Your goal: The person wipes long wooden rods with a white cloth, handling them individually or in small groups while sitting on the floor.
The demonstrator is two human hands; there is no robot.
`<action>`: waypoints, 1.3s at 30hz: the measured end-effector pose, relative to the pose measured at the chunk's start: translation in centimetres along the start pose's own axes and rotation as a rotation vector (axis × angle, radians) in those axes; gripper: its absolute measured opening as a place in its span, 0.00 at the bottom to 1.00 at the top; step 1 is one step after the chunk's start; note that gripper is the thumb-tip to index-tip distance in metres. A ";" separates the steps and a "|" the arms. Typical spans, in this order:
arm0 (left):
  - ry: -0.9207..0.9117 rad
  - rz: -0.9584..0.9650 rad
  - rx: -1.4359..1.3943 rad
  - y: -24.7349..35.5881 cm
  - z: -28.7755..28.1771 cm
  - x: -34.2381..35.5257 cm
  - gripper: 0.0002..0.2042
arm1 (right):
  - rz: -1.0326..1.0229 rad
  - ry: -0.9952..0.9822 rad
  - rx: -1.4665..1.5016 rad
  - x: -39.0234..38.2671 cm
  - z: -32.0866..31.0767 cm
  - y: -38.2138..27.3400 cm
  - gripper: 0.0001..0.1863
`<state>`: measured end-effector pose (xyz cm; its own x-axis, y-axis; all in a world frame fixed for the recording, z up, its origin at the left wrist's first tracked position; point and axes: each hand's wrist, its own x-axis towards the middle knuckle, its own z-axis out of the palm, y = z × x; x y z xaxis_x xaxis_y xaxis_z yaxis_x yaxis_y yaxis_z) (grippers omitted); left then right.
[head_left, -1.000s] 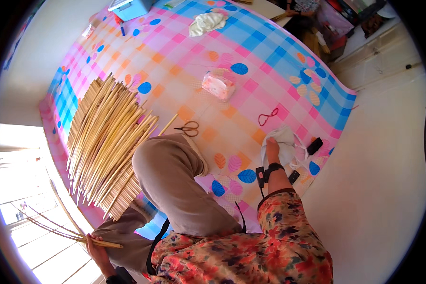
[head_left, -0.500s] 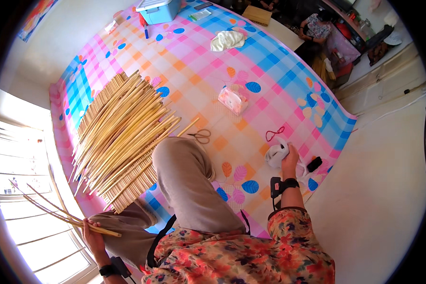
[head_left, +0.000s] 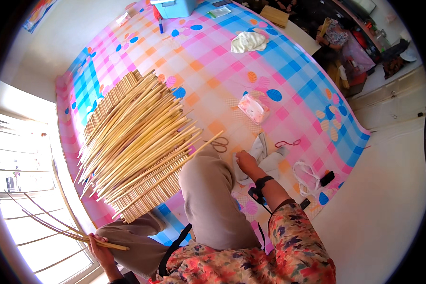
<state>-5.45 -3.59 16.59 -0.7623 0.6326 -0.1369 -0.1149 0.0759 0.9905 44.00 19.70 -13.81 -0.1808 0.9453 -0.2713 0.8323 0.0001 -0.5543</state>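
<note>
My left hand [head_left: 101,250] is closed around a few long, thin stalks [head_left: 61,230], their thick ends near my knee and their thin tips reaching toward the window. My right hand [head_left: 247,163], just right of my raised knee, grips a pale grey-white cloth [head_left: 271,164] that lies partly spread on the sheet. Ahead and to the left, a large heap of yellowish stalks [head_left: 142,130] rests on a mat of stalks laid side by side [head_left: 161,183]. A pair of scissors [head_left: 220,144] lies between the heap and the cloth, partly behind my knee.
A checked plastic sheet [head_left: 199,85] covers the surface. On it are a tissue pack [head_left: 253,109], a white towel [head_left: 248,42], a red cord [head_left: 288,143], a white cord [head_left: 306,177], a black object [head_left: 327,178] and a blue box [head_left: 175,8]. Another person [head_left: 333,35] sits far right.
My right hand has moved left toward my knee, drawing the pale cloth along and spreading it wider. The white cord now lies apart from it. My left hand still holds the stalks.
</note>
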 end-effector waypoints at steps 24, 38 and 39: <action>0.046 -0.080 -0.039 0.5 3.3 -0.2 0.07 | 0.097 -0.184 -0.116 4.2 1.2 -1.3 0.16; 0.035 -0.085 0.010 -0.1 2.8 0.5 0.07 | 0.044 0.204 -0.200 1.4 5.4 1.6 0.08; 0.045 -0.081 0.023 -0.1 3.2 0.6 0.07 | 0.065 0.206 -0.241 1.5 5.6 1.9 0.08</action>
<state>-3.90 -0.74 16.46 -0.7792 0.5882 -0.2164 -0.1632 0.1430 0.9762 42.42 19.26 -19.66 -0.0337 0.9920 -0.1215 0.9433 -0.0085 -0.3318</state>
